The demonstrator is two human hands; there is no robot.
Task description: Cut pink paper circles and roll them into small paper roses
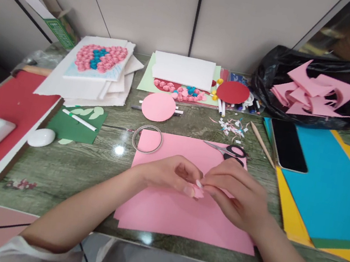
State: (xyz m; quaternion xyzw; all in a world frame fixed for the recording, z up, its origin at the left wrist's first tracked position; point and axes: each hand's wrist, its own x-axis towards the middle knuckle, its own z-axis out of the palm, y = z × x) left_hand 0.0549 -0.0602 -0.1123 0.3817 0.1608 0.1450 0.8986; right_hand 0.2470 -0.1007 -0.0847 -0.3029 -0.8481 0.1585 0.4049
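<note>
Over the stacked pink paper sheets (166, 217), my left hand (169, 175) pinches a small pink paper piece (198, 193) between thumb and fingers. My right hand (242, 197) meets it from the right, fingertips closed on a tiny white strip (198, 183) at the edge of the pink piece. Whether the strip is stuck to the paper, I cannot tell. Black-handled scissors (226, 150) lie just beyond my right hand, on the sheets. A thin ring-shaped roll (160, 145) rests across the sheets' far left corner.
A pink oval (158, 106) lies on pens behind the roll. White and pink scraps (232, 128) and a wooden stick (262, 144) sit at back right. A phone (289, 146) rests on blue paper (330, 190). Pink offcuts fill a black bag (267, 70). Left stands a rose-covered picture (110, 73).
</note>
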